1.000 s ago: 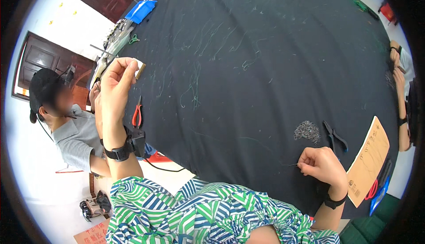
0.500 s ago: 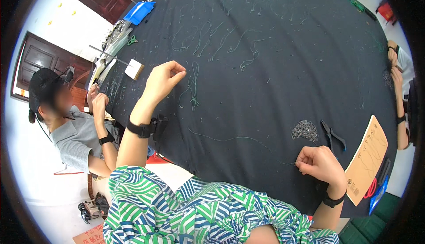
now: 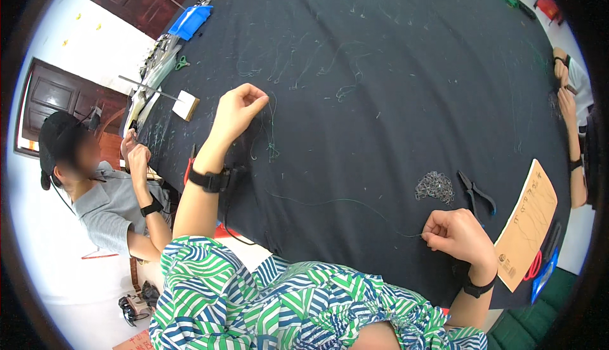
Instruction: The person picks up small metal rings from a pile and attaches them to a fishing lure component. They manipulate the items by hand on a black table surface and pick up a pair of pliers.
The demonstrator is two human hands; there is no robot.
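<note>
A thin green wire (image 3: 330,202) runs across the black cloth-covered table (image 3: 393,77). My right hand (image 3: 458,234) pinches one end of it near the table's front edge. My left hand (image 3: 238,110) is stretched out over the left part of the table, fingers closed on the other stretch of the wire (image 3: 271,128), which hangs down from the fingertips in a loop. A small pile of dark metal rings (image 3: 434,187) lies just beyond my right hand, with black pliers (image 3: 476,192) to its right.
A tan paper sheet (image 3: 526,223) and red-handled scissors (image 3: 534,266) lie at the right front edge. A person in a grey shirt (image 3: 108,204) sits at the left edge. Another person's hands (image 3: 564,90) work at the right. A blue box (image 3: 190,21) and a small white block (image 3: 186,105) sit far left.
My left hand swung from raised beside the table's left edge down and rightward over the cloth, drawing the wire with it. My right hand stayed in place.
</note>
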